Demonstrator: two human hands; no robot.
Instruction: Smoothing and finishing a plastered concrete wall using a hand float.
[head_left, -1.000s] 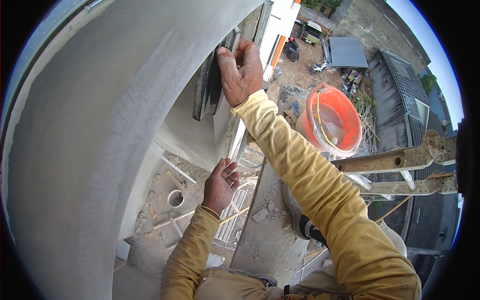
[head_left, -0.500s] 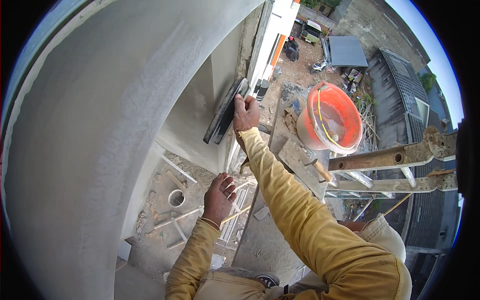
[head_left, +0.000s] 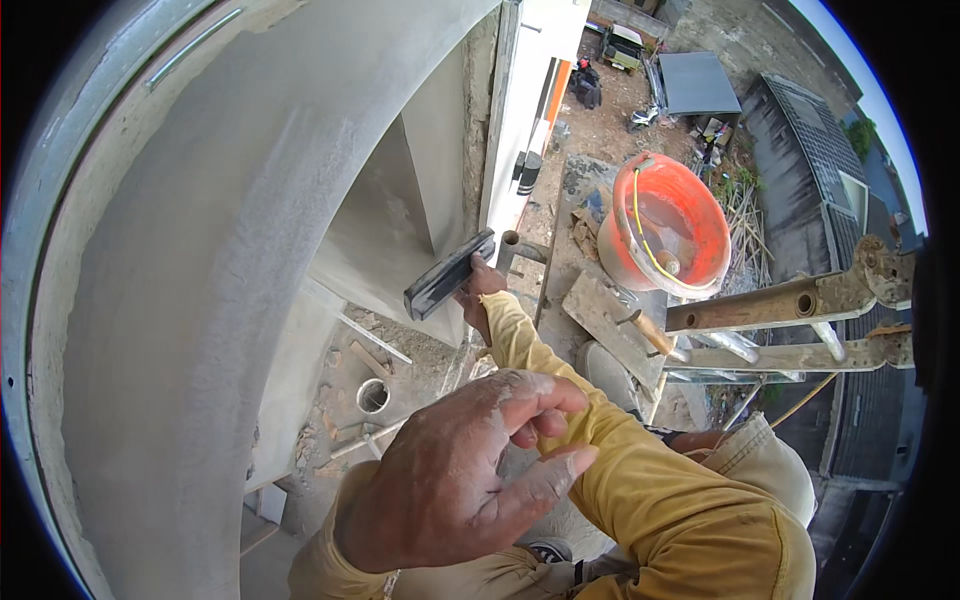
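My right hand (head_left: 481, 288) is closed around a black plastering float (head_left: 443, 280), held near the lower edge of the grey plastered wall corner (head_left: 385, 205). Only part of that hand's grip shows behind the tool. My left hand (head_left: 450, 470), dusted with grey, is raised large in the foreground over my right forearm. Its fingers curve loosely, the thumb standing apart from them, and nothing shows in it. To the left, a broad curved plastered surface (head_left: 190, 310) fills the view.
An orange bucket (head_left: 618, 255) with a yellow handle holds greyish contents on the platform at right. Beside it lies a flat rectangular trowel (head_left: 600, 318) with a wooden handle. Scaffold rails (head_left: 765, 312) run off to the right. Lower ground with a round bucket (head_left: 373, 396) shows far below.
My left hand has risen from low beside the wall into the foreground, towards my right forearm. My right hand has brought the float lower, and the float now lies at a flatter tilt.
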